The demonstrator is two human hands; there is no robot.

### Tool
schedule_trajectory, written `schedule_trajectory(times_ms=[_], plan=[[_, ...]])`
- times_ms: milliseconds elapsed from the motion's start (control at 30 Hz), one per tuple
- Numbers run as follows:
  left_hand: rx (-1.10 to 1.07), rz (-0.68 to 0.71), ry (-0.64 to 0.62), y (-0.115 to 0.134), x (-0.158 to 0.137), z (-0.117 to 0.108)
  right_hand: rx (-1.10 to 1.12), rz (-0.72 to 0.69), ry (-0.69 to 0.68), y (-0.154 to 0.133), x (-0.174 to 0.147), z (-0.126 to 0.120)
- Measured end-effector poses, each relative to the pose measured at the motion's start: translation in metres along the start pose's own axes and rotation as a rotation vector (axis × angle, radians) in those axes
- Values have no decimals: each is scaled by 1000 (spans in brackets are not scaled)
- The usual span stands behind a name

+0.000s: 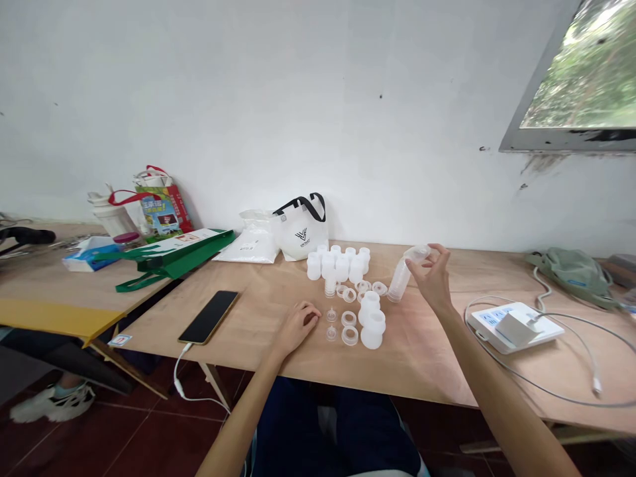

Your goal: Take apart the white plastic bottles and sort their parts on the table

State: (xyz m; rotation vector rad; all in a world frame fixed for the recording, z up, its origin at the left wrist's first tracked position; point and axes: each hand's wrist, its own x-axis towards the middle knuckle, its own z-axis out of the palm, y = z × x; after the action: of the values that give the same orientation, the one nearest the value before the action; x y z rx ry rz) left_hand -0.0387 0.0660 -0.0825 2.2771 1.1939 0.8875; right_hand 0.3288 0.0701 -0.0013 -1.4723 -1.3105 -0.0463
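Observation:
My left hand [297, 326] rests on the table with its fingers loosely bent and slightly apart, and I see nothing in it. Just to its right lie two small clear nipple-shaped pieces [331, 315] and two translucent rings [349, 336]. My right hand [432, 275] pinches the upper end of a tall, clear, ribbed plastic stack [399, 281], which leans to the right. Whether its foot touches the table I cannot tell. Between the hands stand milky plastic bottles [372, 329], with several more white bottles [342, 266] grouped behind. Other clear rings [379, 288] lie near the stack.
A black phone [209, 317] on a cable lies left. Behind are a white tote bag [302, 228], a plastic packet [251, 238] and a green bag [183, 257]. A white charger [519, 328] sits on a white device [484, 324] at right, among looping cables, near a green cloth item [571, 275].

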Motion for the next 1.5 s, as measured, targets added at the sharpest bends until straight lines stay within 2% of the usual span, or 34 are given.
schedule_trajectory(times_ms=[100, 167, 233, 333, 433, 533, 767, 833, 1000, 1100, 1200, 1267, 1367, 1500], plan=[[3, -4, -5, 1, 0, -1, 82, -4, 10, -7, -16, -3], [4, 2, -2, 1, 0, -1, 138, 11, -51, -9, -34, -3], [8, 7, 7, 0, 0, 0, 152, 55, -199, -7, -55, -1], [12, 3, 11, 0, 1, 0, 135, 81, -517, 5, -82, 6], [21, -4, -1, 1, 1, 0, 15, 66, -643, 20, -93, 14], [21, -4, -4, 1, 0, 0, -34, 64, -622, 29, -92, 19], [12, -2, 0, 2, 0, 0, 38, 48, -385, 40, -105, 2], [22, 0, -3, 3, 0, 0, -6, 5, -391, 43, -116, -3], [120, -14, -23, 8, -2, 0, -119, -75, -506, 45, -138, -5], [210, -19, -32, 9, -4, 0, -68, 15, -499, 43, -138, -6], [270, -16, -28, 9, -5, 1, -91, 117, -399, 41, -130, -7], [307, -11, -35, 9, -5, 3, -245, 80, -342, 40, -126, -7], [368, -2, -35, 9, -6, 6, -488, -70, -390, 40, -127, -4], [402, 11, 0, 7, -7, 11, -546, -190, -462, 44, -135, -2]])
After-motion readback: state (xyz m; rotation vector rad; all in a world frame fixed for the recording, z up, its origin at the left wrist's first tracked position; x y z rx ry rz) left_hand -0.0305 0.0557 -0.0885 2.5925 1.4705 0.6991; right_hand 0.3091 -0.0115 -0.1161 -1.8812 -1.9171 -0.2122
